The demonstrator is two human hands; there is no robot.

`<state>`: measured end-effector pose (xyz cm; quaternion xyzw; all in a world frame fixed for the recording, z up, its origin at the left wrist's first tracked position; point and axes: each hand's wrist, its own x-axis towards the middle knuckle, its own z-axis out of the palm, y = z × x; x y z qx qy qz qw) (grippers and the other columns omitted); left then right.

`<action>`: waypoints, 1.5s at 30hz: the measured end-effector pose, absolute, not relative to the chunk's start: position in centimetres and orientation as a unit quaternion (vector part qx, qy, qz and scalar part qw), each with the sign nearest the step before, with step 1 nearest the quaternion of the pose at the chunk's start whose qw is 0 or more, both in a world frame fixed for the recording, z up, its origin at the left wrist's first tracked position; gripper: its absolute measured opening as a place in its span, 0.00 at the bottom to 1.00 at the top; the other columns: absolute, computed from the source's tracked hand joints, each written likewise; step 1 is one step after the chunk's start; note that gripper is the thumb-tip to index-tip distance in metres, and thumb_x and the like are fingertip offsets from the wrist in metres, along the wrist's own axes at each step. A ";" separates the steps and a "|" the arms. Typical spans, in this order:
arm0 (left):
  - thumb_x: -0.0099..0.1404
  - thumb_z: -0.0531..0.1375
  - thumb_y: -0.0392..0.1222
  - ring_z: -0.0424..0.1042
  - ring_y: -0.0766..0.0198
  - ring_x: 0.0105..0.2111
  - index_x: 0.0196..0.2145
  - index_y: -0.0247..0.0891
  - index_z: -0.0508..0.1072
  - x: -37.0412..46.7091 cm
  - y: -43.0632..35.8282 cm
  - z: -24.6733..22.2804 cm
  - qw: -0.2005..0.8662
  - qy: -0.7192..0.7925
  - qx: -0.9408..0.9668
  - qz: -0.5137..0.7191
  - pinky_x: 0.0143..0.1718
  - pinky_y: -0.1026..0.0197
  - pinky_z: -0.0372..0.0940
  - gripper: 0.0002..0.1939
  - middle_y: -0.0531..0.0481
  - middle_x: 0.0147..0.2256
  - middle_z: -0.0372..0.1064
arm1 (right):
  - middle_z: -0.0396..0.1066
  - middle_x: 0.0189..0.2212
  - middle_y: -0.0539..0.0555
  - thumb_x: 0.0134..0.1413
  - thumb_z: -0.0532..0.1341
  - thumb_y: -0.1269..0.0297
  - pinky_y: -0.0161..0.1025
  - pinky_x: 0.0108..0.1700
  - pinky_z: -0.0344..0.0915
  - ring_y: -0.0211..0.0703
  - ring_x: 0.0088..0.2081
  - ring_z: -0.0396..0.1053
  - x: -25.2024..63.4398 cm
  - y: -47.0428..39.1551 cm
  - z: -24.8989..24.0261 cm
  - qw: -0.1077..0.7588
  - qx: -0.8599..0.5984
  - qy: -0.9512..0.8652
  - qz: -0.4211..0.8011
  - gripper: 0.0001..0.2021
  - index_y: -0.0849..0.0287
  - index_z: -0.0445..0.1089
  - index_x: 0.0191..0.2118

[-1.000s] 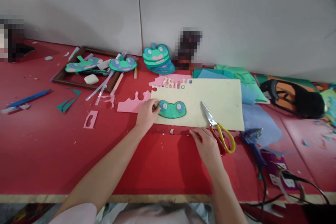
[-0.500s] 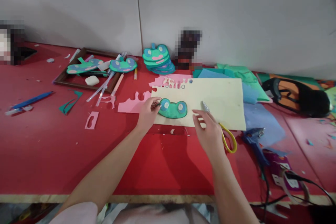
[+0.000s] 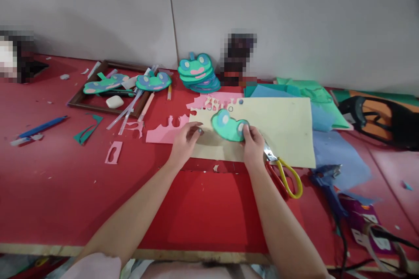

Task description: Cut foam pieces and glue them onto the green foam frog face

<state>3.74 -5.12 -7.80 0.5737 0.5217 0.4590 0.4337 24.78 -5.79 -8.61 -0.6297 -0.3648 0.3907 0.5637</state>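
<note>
My right hand (image 3: 253,143) pinches the right end of a green frog-head cutout (image 3: 229,127) with blue-and-white eyes, which is tilted and lifted over a pale yellow sheet (image 3: 284,130). To its left, my left hand (image 3: 188,139) is apart from the cutout, its thumb and fingers spread with nothing between them, over the sheet's left edge. Scissors (image 3: 290,178) with yellow and red handles lie by my right wrist, their blades partly on the sheet. Pink scraps (image 3: 163,132) lie left of my left hand.
Stacked frog heads (image 3: 198,72) stand near the wall. A brown frame (image 3: 77,96) holds more frog pieces and clear sticks. To the right are blue and green felt (image 3: 340,152), a blue glue gun (image 3: 329,187), cables and a black-and-orange object (image 3: 379,120). A blue pen (image 3: 42,126) lies left.
The frog cutout has come up off the sheet and tilted, now held by my right hand. My left hand has let go of its left end. The scissors show more fully beside my right hand.
</note>
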 end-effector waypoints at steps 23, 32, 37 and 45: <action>0.62 0.60 0.42 0.69 0.67 0.29 0.27 0.41 0.76 4.6 -7.3 -6.1 0.528 0.366 0.737 0.211 0.32 0.64 0.65 0.08 0.51 0.30 0.70 | 0.56 0.19 0.43 0.49 0.61 0.47 0.31 0.20 0.56 0.32 0.20 0.54 24.8 -5.0 -8.4 0.607 -0.586 -0.325 0.427 0.18 0.58 0.63 0.27; 0.61 0.61 0.42 0.66 0.69 0.28 0.27 0.39 0.70 4.9 -7.0 -6.6 0.467 0.393 0.756 0.236 0.31 0.65 0.62 0.07 0.53 0.30 0.66 | 0.56 0.20 0.45 0.50 0.60 0.48 0.32 0.19 0.57 0.34 0.21 0.55 24.5 -5.1 -8.4 0.582 -0.605 -0.362 0.405 0.17 0.57 0.64 0.27; 0.61 0.60 0.44 0.66 0.70 0.25 0.30 0.39 0.64 4.6 -6.7 -7.4 0.455 0.495 0.630 0.389 0.28 0.66 0.63 0.08 0.54 0.28 0.65 | 0.58 0.21 0.46 0.51 0.59 0.46 0.33 0.20 0.58 0.35 0.21 0.56 24.5 -5.3 -8.4 0.550 -0.625 -0.383 0.400 0.18 0.57 0.66 0.29; 0.62 0.61 0.42 0.72 0.66 0.34 0.44 0.41 0.66 4.2 -5.8 -7.9 0.352 0.536 0.594 0.486 0.37 0.63 0.67 0.13 0.51 0.34 0.70 | 0.57 0.20 0.46 0.55 0.56 0.47 0.34 0.25 0.53 0.35 0.24 0.54 24.6 -5.6 -8.6 0.476 -0.654 -0.484 0.333 0.18 0.58 0.66 0.28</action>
